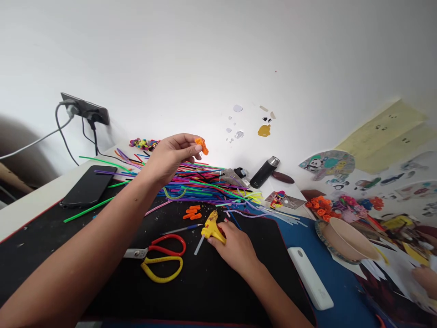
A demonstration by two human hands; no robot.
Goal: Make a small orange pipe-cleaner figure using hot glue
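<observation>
We find no text, brand or number that we can read here. The power bank (310, 277) bears a faint mark near one end, perhaps a logo, too small to make out; the panda fan (326, 163) and the card (285, 199) show only pictures.

You have one view only, worn on your head: it looks forward and down across the desk mat (85, 255), close over your forearms, with the white wall (218, 54) far ahead and the wall socket (85, 109) at far left.
</observation>
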